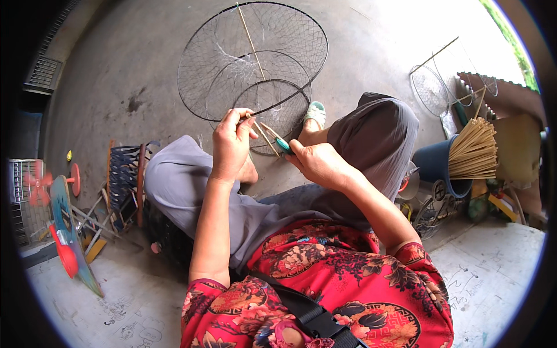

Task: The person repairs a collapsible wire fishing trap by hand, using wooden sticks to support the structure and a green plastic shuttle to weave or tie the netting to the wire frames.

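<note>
Grey concrete floor (145, 64); black-hooped net trap (252, 61) at 12 o'clock from left grip (231, 138), pinched on pale stick (266, 138) at trap's near edge; right grip (322, 163) closed around teal-handled tool (283, 145), trap at its 11 o'clock.

The net (232, 58) is made of thin, see-through string, and its dark hoop (328, 43) looks smooth and hard. The stick (250, 42) across it is pale, dull wood. More plain wood sticks (474, 152) stand in a blue plastic bucket (429, 162). The green grip (282, 145) looks like smooth plastic. The trousers (371, 133) are soft, wrinkly cloth, and the shirt (348, 272) is thin printed cloth. A woven strap (301, 304) has a hard plastic buckle (326, 323). The floor (133, 69) looks like dull concrete.
</note>
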